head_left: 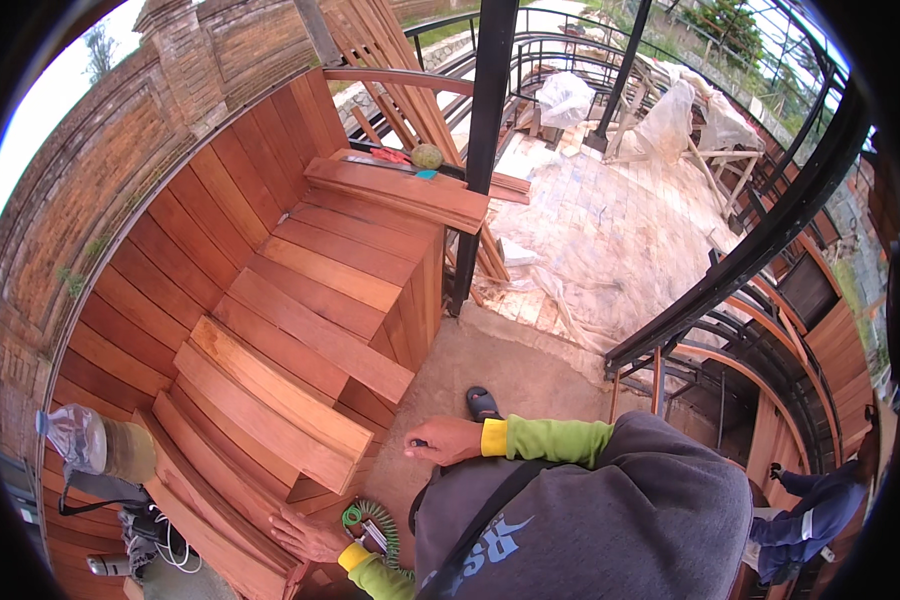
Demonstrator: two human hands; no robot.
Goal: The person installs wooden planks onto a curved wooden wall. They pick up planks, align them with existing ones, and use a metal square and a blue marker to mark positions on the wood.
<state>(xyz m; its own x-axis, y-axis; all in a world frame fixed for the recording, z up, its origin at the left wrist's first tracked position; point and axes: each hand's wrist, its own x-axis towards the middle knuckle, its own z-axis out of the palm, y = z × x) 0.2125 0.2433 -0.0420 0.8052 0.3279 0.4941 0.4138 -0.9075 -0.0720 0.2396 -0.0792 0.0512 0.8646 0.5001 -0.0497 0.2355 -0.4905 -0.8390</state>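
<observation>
My left hand rests with its fingers spread and apart on reddish wooden planks at the lower edge of a curved slatted bench. My right hand, in front of my body, is curled round a small dark object, too small to identify. Loose boards lie across the bench seat between and beyond my hands. A green coiled air hose lies on the ground beside my left hand.
A large water jug stands at left. A brick wall runs behind the bench. Black metal posts frame a plastic-covered floor ahead, with stacked planks. A co-worker in dark blue is at lower right.
</observation>
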